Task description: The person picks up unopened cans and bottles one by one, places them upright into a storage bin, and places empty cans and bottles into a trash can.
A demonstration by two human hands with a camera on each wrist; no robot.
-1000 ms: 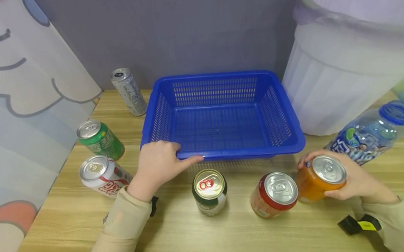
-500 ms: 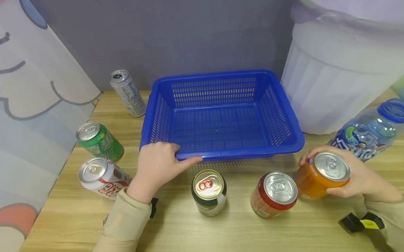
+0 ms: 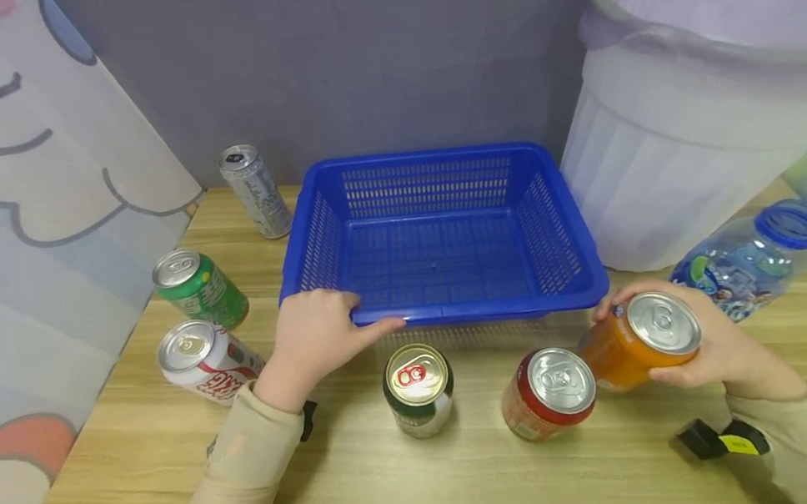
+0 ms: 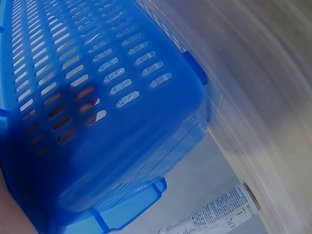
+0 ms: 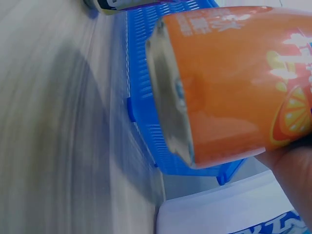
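Note:
My left hand (image 3: 318,330) grips the front left rim of a blue plastic basket (image 3: 449,314), its thumb lying along the edge. In my right hand (image 3: 716,335) is an orange soda can (image 3: 620,356), tilted and held from the right side. The right wrist view shows the base of this orange can (image 5: 168,97) raised off the tabletop. Just left of it stands a red can (image 3: 531,404). A dark green can with a gold top (image 3: 424,418) is in front of the basket, near my left thumb.
Along the left stand a white can (image 3: 217,367), a green can (image 3: 208,293) and a slim silver can (image 3: 260,194). A clear bottle with a blue cap (image 3: 741,261) is behind my right hand. A tall white bin (image 3: 669,135) with a purple liner stands at the back right.
My right hand has raised the orange can slightly and moved it a little to the right, tilting it. My left hand stays on the basket rim.

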